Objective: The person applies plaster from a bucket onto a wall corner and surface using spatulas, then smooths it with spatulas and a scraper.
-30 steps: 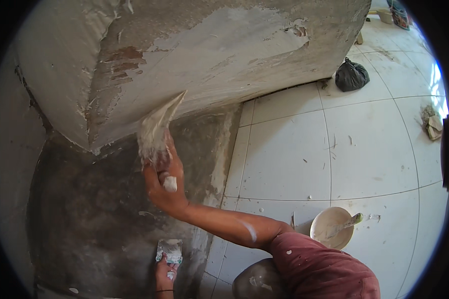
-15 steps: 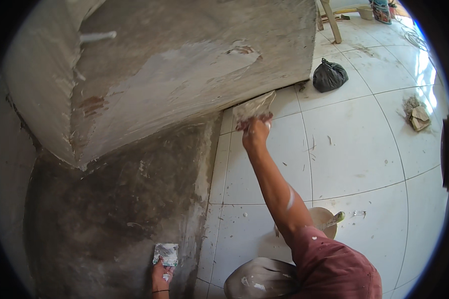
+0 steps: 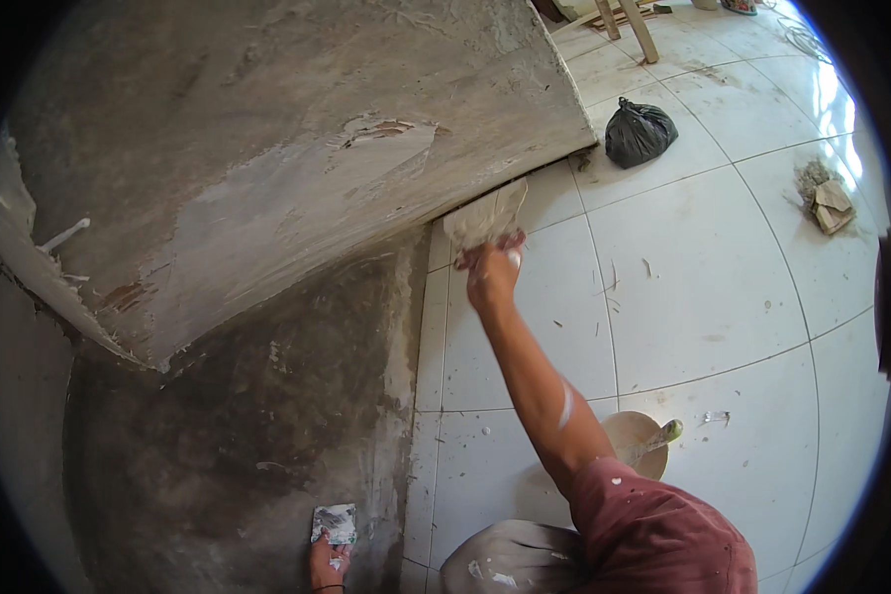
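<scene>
My right hand (image 3: pixel 491 269) stretches far forward, closed on a wide, flat putty knife (image 3: pixel 487 216) smeared with pale filler. Its blade lies along the foot of the grey plastered wall (image 3: pixel 297 129), where wall and tiles meet; whether its edge touches the wall I cannot tell. Low in the picture my left hand (image 3: pixel 329 566) grips a small square scraper (image 3: pixel 335 522) coated with white putty, over the dark cement floor (image 3: pixel 238 426). A lighter patch of filler (image 3: pixel 277 198) spreads across the wall, with a rough broken spot near its right end.
Beside my right arm stands a round tub (image 3: pixel 632 436) with a green-tipped handle (image 3: pixel 669 432) leaning in it. A knotted black plastic bag (image 3: pixel 641 134) sits past the wall's corner. Crumpled brown paper (image 3: pixel 832 206) and debris lie on the white tiles (image 3: pixel 703 287). Wooden legs (image 3: pixel 636 30) stand farther back.
The view has shifted, showing the wall farther left and less of the far floor. My right hand and the putty knife have moved slightly left along the wall's foot. Both hands keep their grip.
</scene>
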Motion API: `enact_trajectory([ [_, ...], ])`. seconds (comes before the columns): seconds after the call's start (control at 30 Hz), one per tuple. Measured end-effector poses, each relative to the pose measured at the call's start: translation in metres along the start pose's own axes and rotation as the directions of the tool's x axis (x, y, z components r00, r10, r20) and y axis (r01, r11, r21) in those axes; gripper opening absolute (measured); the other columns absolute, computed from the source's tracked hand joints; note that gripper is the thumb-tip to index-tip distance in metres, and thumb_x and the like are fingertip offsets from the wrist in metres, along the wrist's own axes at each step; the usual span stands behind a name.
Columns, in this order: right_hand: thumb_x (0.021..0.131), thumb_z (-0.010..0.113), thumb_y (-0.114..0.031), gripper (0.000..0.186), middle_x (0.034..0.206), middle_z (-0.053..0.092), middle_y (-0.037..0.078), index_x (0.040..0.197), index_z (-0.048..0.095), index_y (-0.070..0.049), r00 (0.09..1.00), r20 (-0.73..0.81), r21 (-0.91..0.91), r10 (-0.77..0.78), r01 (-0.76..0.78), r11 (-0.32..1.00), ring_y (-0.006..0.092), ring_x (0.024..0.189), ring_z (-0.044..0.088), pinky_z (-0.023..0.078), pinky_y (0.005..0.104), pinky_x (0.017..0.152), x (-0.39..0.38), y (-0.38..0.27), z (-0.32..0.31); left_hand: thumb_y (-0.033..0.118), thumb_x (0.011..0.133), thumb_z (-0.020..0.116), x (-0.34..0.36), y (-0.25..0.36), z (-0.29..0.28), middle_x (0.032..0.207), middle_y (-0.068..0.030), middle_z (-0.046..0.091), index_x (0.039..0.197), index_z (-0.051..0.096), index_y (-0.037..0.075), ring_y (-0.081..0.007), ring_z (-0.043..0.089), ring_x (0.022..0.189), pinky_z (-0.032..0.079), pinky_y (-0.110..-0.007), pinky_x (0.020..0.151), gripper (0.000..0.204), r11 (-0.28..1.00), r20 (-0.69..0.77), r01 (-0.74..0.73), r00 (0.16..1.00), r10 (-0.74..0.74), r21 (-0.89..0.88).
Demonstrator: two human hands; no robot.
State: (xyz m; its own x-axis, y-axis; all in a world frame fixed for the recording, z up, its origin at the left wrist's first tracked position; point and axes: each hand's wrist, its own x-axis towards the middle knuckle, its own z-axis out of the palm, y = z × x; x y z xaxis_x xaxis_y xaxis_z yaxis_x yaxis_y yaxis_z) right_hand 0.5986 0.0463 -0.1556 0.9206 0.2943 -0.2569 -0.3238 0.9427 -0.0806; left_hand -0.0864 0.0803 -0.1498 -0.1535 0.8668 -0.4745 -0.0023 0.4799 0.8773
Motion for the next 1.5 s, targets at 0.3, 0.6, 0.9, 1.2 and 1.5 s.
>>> enact_trajectory([
  [0.3,0.089,0.059,0.009,0.021,0.094,0.066,0.013,0.108,0.057,0.001,0.98,0.118,0.067,0.16,-0.169,0.983,0.0276,0.077,0.067,0.054,0.041,0.061,0.019,-0.006,0.021,0.024,0.098,0.06,-0.008,0.003,-0.027,0.136,-0.0101,0.061,0.128,0.059,0.014,-0.0345,0.057,0.129,0.047,-0.053,0.104,0.031,0.993,0.013,-0.042,0.999,0.044,-0.107],
  [0.6,0.094,0.061,0.0,0.037,0.094,0.066,0.01,0.13,0.051,0.004,0.854,0.5,-0.116,-0.144,0.23,0.966,0.0187,0.069,0.066,0.057,0.034,0.056,-0.199,-0.03,0.121,0.025,0.103,0.056,-0.014,0.014,-0.019,0.137,-0.01,0.061,0.132,0.058,0.014,-0.0335,0.059,0.126,0.05,-0.05,0.099,0.031,0.995,0.012,-0.048,0.999,0.05,-0.087],
  [0.9,0.09,0.054,0.007,0.054,0.145,0.035,0.025,0.144,0.044,0.007,0.689,0.681,-0.131,-0.249,0.449,0.884,0.0317,0.123,0.048,0.044,0.0346,0.098,-0.318,-0.068,0.168,0.033,0.103,0.059,0.001,0.009,-0.002,0.131,-0.0069,0.064,0.131,0.058,0.014,-0.0302,0.063,0.118,0.054,-0.047,0.088,0.034,0.995,0.13,0.001,0.992,0.012,-0.097],
  [1.2,0.098,0.064,-0.005,0.045,0.118,0.066,0.012,0.138,0.046,0.002,0.581,0.345,-0.623,0.737,-0.445,0.643,0.0254,0.097,0.07,0.059,0.0349,0.081,-0.292,-0.085,0.062,0.029,0.101,0.061,-0.064,0.034,0.121,0.123,-0.0132,0.068,0.131,0.059,0.005,-0.0279,0.068,0.103,0.059,-0.038,0.08,0.039,0.97,0.647,0.183,0.762,-0.038,-0.158],
  [1.5,0.103,0.055,-0.009,0.026,0.101,0.07,0.016,0.121,0.057,0.009,0.505,0.037,-0.682,0.863,-0.618,0.391,0.0231,0.079,0.072,0.061,0.0346,0.064,-0.265,-0.055,-0.005,0.017,0.099,0.065,-0.086,0.027,0.185,0.125,-0.0069,0.067,0.135,0.058,0.007,-0.0237,0.067,0.113,0.056,-0.04,0.091,0.038,0.919,0.839,0.176,0.494,0.228,-0.353],
])
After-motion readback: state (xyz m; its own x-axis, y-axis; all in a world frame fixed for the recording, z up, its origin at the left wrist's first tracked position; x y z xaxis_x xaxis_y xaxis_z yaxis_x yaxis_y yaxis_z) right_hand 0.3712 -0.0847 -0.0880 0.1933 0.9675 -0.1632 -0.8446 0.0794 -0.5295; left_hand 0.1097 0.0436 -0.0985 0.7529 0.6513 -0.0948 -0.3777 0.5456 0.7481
